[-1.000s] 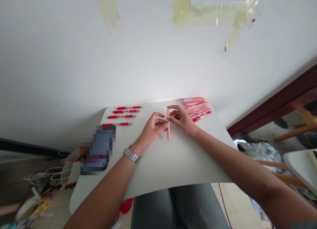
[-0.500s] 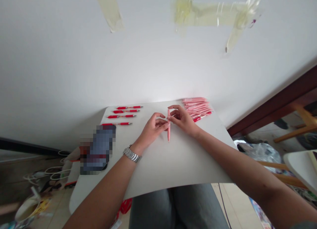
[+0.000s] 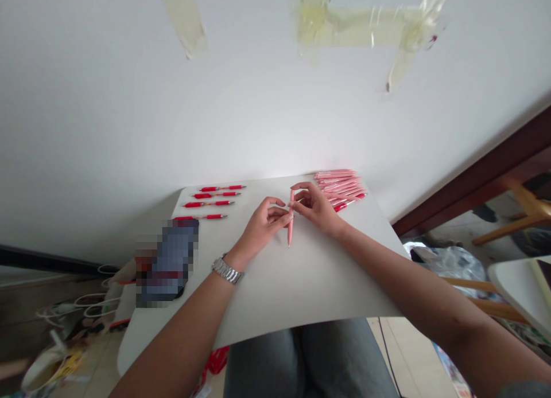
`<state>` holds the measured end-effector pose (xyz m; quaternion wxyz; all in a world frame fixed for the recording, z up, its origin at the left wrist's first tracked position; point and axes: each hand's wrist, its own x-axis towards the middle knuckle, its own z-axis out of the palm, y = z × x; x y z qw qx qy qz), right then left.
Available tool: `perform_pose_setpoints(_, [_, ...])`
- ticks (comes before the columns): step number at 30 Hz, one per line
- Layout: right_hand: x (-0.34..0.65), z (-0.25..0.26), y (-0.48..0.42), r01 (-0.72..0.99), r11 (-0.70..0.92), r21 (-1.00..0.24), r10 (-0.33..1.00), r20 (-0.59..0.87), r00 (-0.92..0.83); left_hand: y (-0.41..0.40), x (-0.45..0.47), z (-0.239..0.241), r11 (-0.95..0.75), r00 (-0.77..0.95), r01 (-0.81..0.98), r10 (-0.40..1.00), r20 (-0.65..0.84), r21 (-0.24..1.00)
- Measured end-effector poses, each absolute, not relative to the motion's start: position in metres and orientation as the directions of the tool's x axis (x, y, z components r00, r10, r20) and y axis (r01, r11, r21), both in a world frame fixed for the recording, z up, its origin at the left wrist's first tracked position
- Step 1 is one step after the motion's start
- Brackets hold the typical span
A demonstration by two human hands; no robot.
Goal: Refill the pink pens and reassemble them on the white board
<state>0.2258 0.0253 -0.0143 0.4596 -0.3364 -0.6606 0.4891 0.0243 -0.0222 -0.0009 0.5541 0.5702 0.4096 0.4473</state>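
Note:
A pink pen is held nearly upright over the white table, its pointed end down. My left hand pinches it around the middle between thumb and fingers. Higher up, my right hand grips the same pen, with thumb and fingertips close to its top. Just beyond my right hand lies a pile of pink pens, and a red pen rests at the pile's near side. Several red pens lie in a spaced column at the table's left.
A pixelated dark object sits at the table's left edge. The white wall rises right behind the table, with tape on it. To the right stand a wooden chair and a clear plastic bag. Cables lie on the floor at left.
The pink pen's lower end has swung slightly left, so it tilts a little more. Both hands keep their hold on it. The whole view has shifted slightly.

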Motion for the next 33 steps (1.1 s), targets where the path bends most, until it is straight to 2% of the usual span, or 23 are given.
perform_pose_setpoints(15, [0.226, -0.018, 0.027, 0.008, 0.303, -0.953, 0.897, 0.282, -0.340, -0.023, 0.024, 0.001, -0.049, 0.270, -0.019, 0.962, 0.052, 0.999])
perform_pose_setpoints(24, [0.228, -0.010, 0.028, -0.003, 0.313, -0.950, 0.921, 0.305, -0.241, -0.024, 0.026, 0.004, -0.045, 0.290, -0.002, 0.956, 0.044, 0.999])
perform_pose_setpoints(28, [0.228, -0.004, 0.025, -0.014, 0.305, -0.952, 0.927, 0.300, -0.226, -0.025, 0.026, 0.005, -0.054, 0.235, -0.022, 0.970, 0.058, 0.998])
perform_pose_setpoints(33, [0.228, -0.001, 0.020, -0.015, 0.367, -0.930, 0.902, 0.359, -0.240, -0.024, 0.026, 0.005, -0.098, 0.120, -0.079, 0.987, 0.107, 0.992])
